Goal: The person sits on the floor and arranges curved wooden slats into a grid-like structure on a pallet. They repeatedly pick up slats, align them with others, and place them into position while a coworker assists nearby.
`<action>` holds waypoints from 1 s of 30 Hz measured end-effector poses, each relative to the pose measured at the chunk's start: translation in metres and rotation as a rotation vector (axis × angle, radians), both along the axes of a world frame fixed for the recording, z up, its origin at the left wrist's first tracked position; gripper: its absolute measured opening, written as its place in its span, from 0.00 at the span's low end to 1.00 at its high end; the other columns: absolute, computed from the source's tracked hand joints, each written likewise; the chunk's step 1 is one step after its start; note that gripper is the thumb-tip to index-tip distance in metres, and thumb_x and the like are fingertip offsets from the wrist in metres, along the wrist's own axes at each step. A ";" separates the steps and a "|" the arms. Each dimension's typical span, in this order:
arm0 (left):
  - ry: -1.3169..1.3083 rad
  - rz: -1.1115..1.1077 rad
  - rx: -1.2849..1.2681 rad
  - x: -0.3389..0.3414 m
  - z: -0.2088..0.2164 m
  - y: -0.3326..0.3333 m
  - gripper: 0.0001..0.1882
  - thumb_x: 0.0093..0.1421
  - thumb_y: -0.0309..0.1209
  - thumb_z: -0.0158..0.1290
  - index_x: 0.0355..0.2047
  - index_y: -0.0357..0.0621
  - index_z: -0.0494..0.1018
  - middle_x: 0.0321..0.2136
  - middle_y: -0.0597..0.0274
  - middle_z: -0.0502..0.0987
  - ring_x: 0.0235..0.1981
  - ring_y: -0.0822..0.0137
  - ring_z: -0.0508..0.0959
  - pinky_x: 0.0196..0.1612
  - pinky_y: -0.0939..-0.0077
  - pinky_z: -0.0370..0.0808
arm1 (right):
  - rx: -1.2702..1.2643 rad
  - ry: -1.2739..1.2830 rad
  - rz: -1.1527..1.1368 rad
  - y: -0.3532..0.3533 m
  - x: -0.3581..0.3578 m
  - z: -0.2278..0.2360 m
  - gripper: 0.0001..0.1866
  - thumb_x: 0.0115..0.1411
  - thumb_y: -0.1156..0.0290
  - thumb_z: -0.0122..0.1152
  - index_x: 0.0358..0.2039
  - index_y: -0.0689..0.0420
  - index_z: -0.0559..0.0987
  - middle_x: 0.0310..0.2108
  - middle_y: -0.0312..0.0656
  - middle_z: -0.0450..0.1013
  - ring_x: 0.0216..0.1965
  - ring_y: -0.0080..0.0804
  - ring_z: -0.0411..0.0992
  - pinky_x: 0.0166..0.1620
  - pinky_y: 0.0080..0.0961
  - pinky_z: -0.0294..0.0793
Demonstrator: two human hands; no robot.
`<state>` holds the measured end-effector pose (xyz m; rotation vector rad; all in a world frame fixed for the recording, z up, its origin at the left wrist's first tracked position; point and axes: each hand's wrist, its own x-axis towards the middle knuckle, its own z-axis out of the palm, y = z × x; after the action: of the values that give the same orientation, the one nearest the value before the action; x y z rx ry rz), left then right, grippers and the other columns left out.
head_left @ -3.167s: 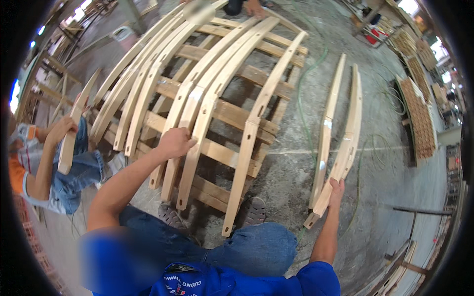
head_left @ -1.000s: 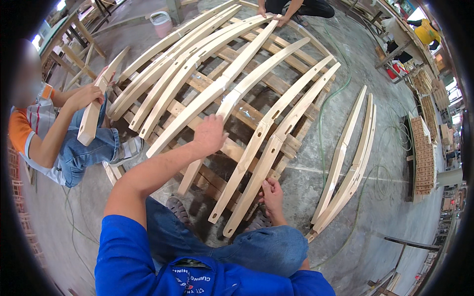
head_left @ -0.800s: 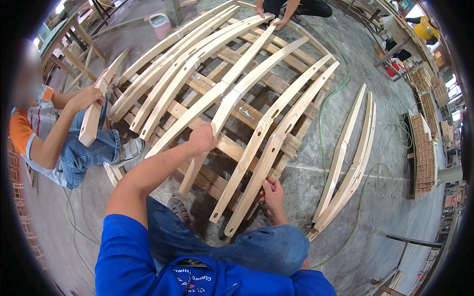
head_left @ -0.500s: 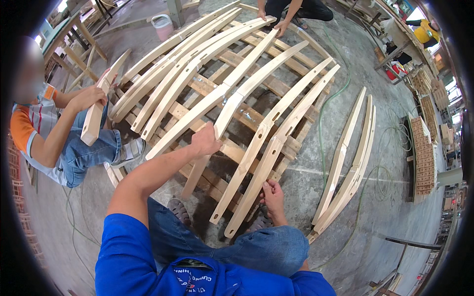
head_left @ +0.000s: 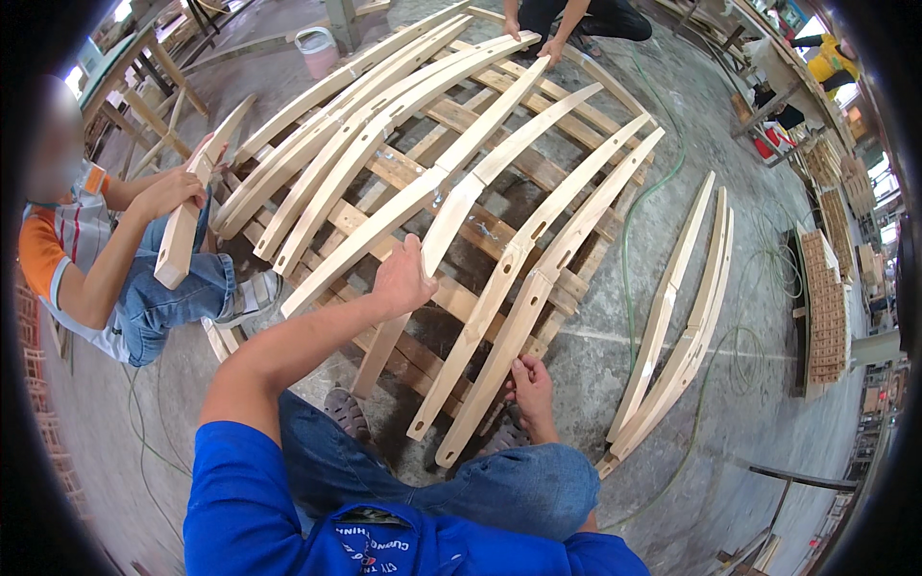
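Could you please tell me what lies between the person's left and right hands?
In the head view, two curved, slotted wooden pieces lie between the left hand and the right hand, with pallet slats beneath them.

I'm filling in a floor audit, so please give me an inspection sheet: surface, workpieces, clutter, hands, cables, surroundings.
Surface: slatted wooden pallet on a grey concrete floor.
Workpieces: curved wooden pieces lie across the pallet, several with slots; others lie on the floor at right.
Clutter: pink bucket beyond the pallet, far left.
Left hand: closed on one curved piece.
Right hand: at the rightmost pallet piece's edge; grip unclear.
Cables: green line, possibly a hose, right of the pallet.
Surroundings: a co-worker's hand at left holds another piece; someone else's hand is at the far end.
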<state>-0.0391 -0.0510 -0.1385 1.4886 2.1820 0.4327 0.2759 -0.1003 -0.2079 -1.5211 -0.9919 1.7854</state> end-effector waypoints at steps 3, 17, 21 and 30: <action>0.086 -0.006 0.059 0.001 0.000 -0.003 0.32 0.53 0.34 0.66 0.51 0.37 0.61 0.45 0.36 0.71 0.47 0.37 0.77 0.51 0.46 0.75 | -0.008 -0.003 -0.002 0.000 0.002 -0.002 0.18 0.70 0.62 0.62 0.52 0.61 0.76 0.34 0.34 0.75 0.29 0.17 0.71 0.25 0.16 0.74; 0.275 -0.134 0.091 -0.003 -0.012 -0.009 0.31 0.54 0.36 0.67 0.52 0.39 0.63 0.45 0.43 0.68 0.45 0.41 0.77 0.44 0.49 0.79 | -0.004 -0.011 0.001 0.001 0.000 -0.005 0.15 0.70 0.63 0.62 0.50 0.59 0.77 0.33 0.33 0.75 0.27 0.16 0.72 0.24 0.16 0.73; 0.287 -0.169 0.116 -0.006 -0.016 -0.009 0.30 0.56 0.38 0.66 0.52 0.40 0.64 0.44 0.44 0.67 0.45 0.42 0.76 0.42 0.50 0.79 | -0.005 -0.018 -0.006 0.000 0.000 -0.006 0.15 0.70 0.63 0.62 0.50 0.60 0.77 0.33 0.33 0.76 0.27 0.16 0.72 0.24 0.16 0.74; 0.276 -0.188 0.112 -0.006 -0.015 -0.009 0.27 0.57 0.35 0.64 0.50 0.37 0.64 0.45 0.42 0.69 0.47 0.41 0.76 0.45 0.50 0.79 | 0.003 -0.002 -0.021 0.000 0.001 -0.008 0.15 0.70 0.63 0.62 0.50 0.60 0.77 0.33 0.34 0.75 0.27 0.17 0.71 0.23 0.16 0.74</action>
<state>-0.0453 -0.0600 -0.1530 1.8928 2.2236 0.3051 0.2765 -0.1008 -0.2154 -1.5268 -0.9755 1.7677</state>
